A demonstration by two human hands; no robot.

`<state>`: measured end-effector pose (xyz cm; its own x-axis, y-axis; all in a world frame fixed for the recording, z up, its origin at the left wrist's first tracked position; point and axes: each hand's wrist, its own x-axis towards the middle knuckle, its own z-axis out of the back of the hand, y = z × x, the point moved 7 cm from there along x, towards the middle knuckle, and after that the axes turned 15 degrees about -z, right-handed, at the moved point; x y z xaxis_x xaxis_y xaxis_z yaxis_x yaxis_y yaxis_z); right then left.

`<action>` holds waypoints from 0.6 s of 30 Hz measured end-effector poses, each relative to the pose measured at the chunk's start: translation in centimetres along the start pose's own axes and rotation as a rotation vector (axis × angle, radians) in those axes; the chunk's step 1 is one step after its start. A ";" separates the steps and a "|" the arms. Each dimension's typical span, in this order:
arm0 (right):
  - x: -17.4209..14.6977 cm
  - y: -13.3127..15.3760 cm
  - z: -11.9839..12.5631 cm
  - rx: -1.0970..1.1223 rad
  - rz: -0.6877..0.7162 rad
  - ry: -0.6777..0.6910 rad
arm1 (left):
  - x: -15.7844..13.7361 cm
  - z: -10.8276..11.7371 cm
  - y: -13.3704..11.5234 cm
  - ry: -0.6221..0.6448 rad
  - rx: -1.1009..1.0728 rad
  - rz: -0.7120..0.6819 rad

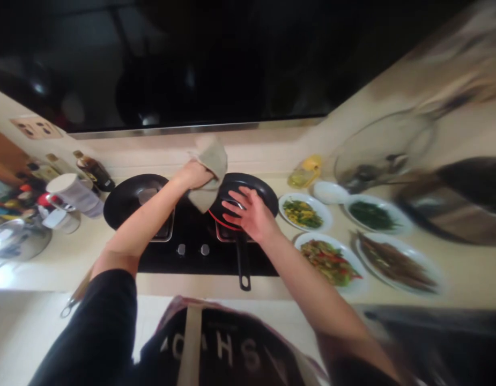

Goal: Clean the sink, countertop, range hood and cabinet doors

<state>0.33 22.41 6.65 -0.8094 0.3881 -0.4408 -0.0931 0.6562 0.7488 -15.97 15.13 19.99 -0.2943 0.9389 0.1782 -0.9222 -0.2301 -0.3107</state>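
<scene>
My left hand (197,175) is closed on a pale grey-beige cloth (214,161), raised between the two pans on the black gas hob (191,262). Parts of the cloth are blurred. Over the right-hand frying pan (264,187), which is black with a red rim line, my right hand (253,217) is spread open and holds nothing. That pan's black handle (242,262) points towards me. A black wok (123,201) sits on the left burner, its own handle side hidden behind my left forearm.
Several plates of food stand on the right: yellow-green dish (302,213), mixed vegetables (328,260), chopped greens (372,214), fish (396,262). A glass lid (384,150) leans behind them. Bottles (93,169) and a plastic jug (76,193) stand left. A dark range hood (191,64) overhangs the hob.
</scene>
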 end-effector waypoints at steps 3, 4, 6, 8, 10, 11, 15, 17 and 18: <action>0.8 -0.5 -0.8 -0.019 0.084 -0.059 | -2.0 0.3 -1.3 0.277 0.152 -0.108; 0.7 -0.6 -1.2 -0.049 0.123 -0.059 | -2.6 0.7 -1.6 0.305 0.167 -0.140; 0.3 -1.0 -2.8 -0.118 0.200 0.001 | -3.6 1.6 -2.2 0.242 0.103 -0.204; -0.4 -1.3 -5.2 -0.173 0.278 0.148 | -4.4 1.9 -2.5 0.113 -0.080 -0.256; -0.9 -1.8 -7.6 -0.178 0.340 0.298 | -5.0 1.4 -2.4 -0.001 -0.306 -0.291; -0.9 -2.0 -8.4 -0.157 0.354 0.344 | -5.3 0.9 -2.3 -0.044 -0.396 -0.313; 1.4 -1.8 -7.8 -0.032 0.323 0.267 | -7.1 -0.4 -2.1 -0.203 -0.371 -0.402; 3.3 0.3 -5.3 0.017 0.358 0.144 | -9.3 0.3 -1.8 -0.336 -0.257 -0.391; 4.2 2.0 -3.5 0.045 0.402 0.068 | -10.8 0.9 -1.5 -0.402 -0.223 -0.370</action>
<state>-5.31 23.13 8.04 -0.8127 0.5768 -0.0828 0.2628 0.4896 0.8314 -11.61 5.09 19.32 -0.0752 0.7657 0.6387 -0.9194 0.1947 -0.3417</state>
